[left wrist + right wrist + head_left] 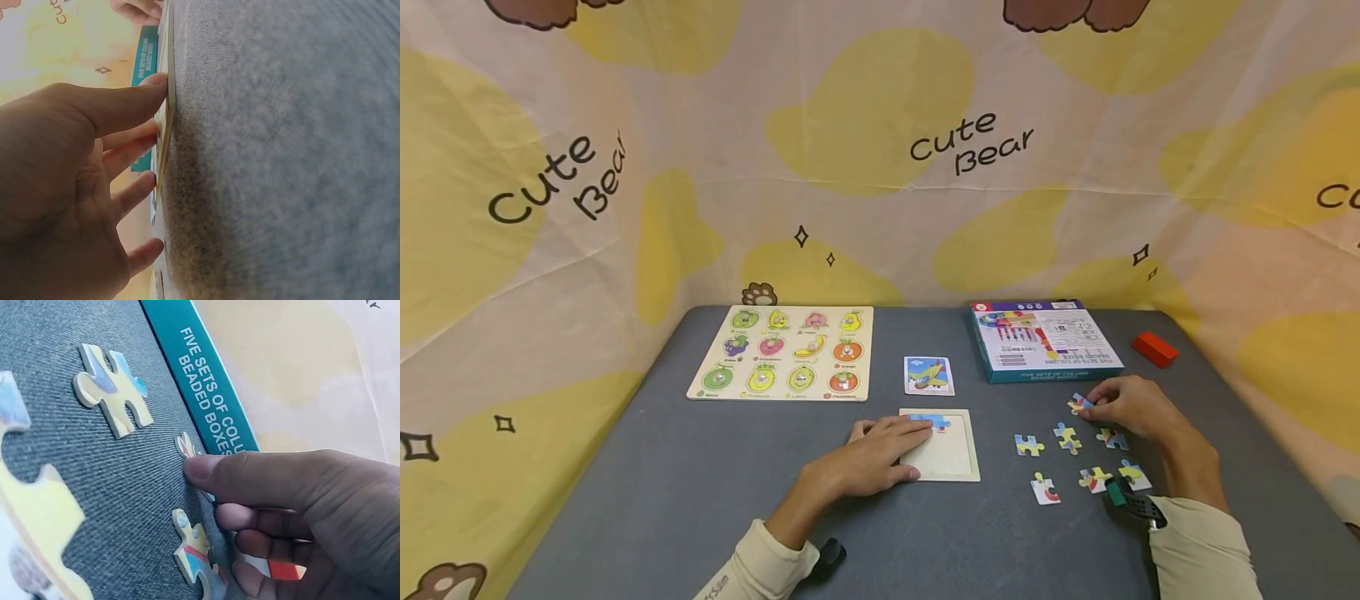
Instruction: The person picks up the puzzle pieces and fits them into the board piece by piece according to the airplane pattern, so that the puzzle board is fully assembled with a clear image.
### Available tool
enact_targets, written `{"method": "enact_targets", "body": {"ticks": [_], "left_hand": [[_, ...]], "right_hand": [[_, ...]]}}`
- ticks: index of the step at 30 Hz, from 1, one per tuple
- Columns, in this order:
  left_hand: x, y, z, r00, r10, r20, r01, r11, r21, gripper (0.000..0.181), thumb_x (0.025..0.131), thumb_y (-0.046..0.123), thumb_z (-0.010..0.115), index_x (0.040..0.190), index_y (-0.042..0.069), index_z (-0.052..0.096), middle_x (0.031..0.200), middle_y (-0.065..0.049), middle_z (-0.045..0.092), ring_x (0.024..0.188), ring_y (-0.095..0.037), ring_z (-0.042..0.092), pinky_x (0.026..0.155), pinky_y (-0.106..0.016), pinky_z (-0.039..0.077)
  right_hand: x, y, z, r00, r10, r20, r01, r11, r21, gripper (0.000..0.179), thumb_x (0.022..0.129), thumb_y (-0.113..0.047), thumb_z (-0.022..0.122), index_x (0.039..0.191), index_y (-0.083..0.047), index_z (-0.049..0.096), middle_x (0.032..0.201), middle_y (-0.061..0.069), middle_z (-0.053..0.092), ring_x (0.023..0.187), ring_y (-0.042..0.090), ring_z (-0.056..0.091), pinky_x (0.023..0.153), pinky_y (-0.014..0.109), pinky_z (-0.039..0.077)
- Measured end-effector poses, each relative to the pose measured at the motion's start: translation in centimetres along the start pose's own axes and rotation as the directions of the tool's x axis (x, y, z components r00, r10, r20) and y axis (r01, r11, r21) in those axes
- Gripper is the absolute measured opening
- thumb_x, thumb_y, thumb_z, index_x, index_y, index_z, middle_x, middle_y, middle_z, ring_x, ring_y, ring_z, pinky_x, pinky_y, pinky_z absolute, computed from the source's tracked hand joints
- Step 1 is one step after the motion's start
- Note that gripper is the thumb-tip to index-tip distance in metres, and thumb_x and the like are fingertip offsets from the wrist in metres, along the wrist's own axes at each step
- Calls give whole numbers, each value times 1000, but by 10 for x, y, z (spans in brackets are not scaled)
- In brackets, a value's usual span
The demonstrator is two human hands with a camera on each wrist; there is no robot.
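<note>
Multicoloured knobbed wooden-looking jigsaw piece (pixel 1078 403) is pinched by right hand (pixel 1138 406) near teal-sided cardboard box (pixel 1052 346), while pale square wooden tray (pixel 943 458) is touched by left hand (pixel 876 457), fingers relaxed and extended, presumably to stop it sliding.

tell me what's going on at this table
A person is putting together a small airplane jigsaw, it seems. Their left hand rests on the left side of the pale tray, where some blue puzzle work sits at the far edge. Their right hand pinches a puzzle piece just in front of the teal-edged box. Six other pieces lie loose on the table, and an airplane card lies beyond the tray.
</note>
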State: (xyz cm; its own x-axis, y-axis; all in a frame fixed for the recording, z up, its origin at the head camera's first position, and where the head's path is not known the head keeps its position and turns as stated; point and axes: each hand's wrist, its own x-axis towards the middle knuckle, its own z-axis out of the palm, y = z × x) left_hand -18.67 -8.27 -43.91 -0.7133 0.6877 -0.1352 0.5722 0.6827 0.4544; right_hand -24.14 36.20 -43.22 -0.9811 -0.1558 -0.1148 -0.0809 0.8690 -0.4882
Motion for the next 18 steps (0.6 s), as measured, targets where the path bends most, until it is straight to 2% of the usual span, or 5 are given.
{"method": "enact_targets", "body": {"ticks": [6, 12, 18], "left_hand": [[0, 0, 1, 1000, 0, 0, 0, 1000, 0, 65, 107, 31, 64, 165, 18, 40, 173, 5, 34, 159, -27, 27, 117, -64, 25], [0, -1, 1, 1000, 3, -8, -3, 1000, 4, 64, 107, 30, 65, 165, 18, 40, 172, 5, 35, 159, -27, 28, 117, -63, 25], [0, 0, 1, 1000, -1, -10, 1, 1000, -3, 65, 106, 30, 65, 165, 18, 41, 172, 4, 35, 159, -27, 28, 117, -63, 25]], "right_hand": [[-1, -2, -1, 1000, -11, -8, 11, 1000, -14, 27, 88, -33, 84, 95, -7, 80, 91, 3, 72, 86, 21, 56, 70, 36, 44], [-3, -10, -2, 1000, -14, 8, 13, 999, 46, 30, 92, -34, 80, 104, -6, 81, 94, 1, 73, 87, 20, 58, 71, 34, 46], [1, -30, -1, 996, -88, -18, 89, 994, 64, 30, 93, -37, 80, 104, -9, 81, 89, -3, 72, 81, 15, 57, 67, 29, 44]]}}
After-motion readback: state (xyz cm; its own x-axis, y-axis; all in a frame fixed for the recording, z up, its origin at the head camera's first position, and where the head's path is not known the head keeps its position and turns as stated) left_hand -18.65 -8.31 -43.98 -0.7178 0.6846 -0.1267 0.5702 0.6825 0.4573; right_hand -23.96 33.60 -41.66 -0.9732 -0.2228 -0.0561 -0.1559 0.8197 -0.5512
